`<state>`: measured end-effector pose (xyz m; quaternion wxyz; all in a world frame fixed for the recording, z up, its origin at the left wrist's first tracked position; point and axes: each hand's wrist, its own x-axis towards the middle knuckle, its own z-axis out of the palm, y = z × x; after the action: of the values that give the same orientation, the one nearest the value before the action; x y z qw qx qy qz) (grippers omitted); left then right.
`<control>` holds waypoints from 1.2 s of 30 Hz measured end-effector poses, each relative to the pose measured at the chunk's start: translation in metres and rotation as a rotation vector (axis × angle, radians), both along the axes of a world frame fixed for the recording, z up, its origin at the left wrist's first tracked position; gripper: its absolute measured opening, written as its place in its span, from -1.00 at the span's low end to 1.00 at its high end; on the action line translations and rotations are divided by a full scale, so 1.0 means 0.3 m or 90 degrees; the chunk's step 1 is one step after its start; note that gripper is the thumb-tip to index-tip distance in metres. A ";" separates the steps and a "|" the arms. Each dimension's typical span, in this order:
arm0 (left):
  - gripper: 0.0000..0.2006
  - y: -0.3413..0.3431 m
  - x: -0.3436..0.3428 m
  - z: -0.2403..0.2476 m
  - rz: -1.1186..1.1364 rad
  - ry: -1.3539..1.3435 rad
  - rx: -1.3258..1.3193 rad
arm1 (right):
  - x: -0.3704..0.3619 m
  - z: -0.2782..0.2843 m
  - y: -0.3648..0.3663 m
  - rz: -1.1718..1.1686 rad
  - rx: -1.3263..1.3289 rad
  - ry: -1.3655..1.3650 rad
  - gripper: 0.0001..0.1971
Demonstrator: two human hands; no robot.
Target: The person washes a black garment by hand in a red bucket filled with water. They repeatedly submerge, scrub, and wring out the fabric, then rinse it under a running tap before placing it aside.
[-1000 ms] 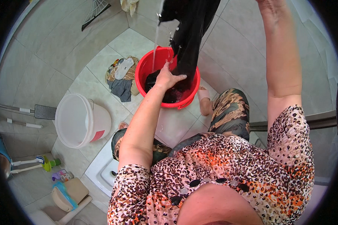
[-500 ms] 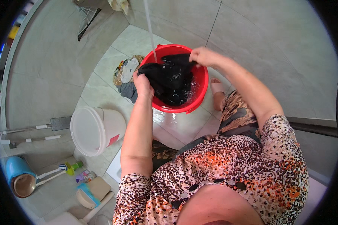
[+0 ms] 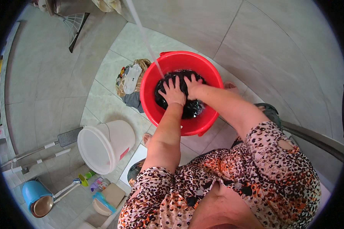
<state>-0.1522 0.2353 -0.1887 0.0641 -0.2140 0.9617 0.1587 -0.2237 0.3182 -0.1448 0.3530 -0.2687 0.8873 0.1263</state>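
Inside a red bucket (image 3: 149, 103) on the tiled floor lies a wet black garment (image 3: 189, 110), part of it under water. My left hand (image 3: 173, 91) is spread flat on the cloth, fingers apart. Beside it my right hand (image 3: 193, 87) also presses down on the garment with its fingers spread, the lower part of that hand hidden in the water. From above, a stream of water (image 3: 143, 34) pours into the bucket just past my left fingertips. The garment's exact kind cannot be made out.
A heap of mixed laundry (image 3: 133, 84) lies against the bucket's left side. Nearer on the left stands a white bucket (image 3: 122, 135). Beyond it are a flat mop (image 3: 68, 137), a blue pail (image 3: 35, 192) and brushes (image 3: 70, 187). Tiled walls rise at the back and right.
Both hands were holding the black garment up at the bucket's rim. They have let it down into the water and now press on it with spread fingers.
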 end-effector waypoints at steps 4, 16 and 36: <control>-0.44 0.064 0.039 0.013 0.006 -0.009 0.005 | 0.140 0.027 0.014 -0.181 0.058 0.012 0.16; -0.42 0.184 0.027 -0.038 -0.107 0.013 0.000 | 0.151 -0.093 0.142 -0.077 0.115 0.116 -0.26; -0.69 -0.142 -0.118 -0.051 0.298 0.249 0.637 | -0.007 -0.002 -0.007 -0.638 -0.326 -0.205 -0.38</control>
<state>-0.1876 0.1925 -0.2040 -0.0584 -0.3315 0.6909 0.6398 -0.2257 0.3160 -0.1454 0.4234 0.0910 0.8437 -0.3171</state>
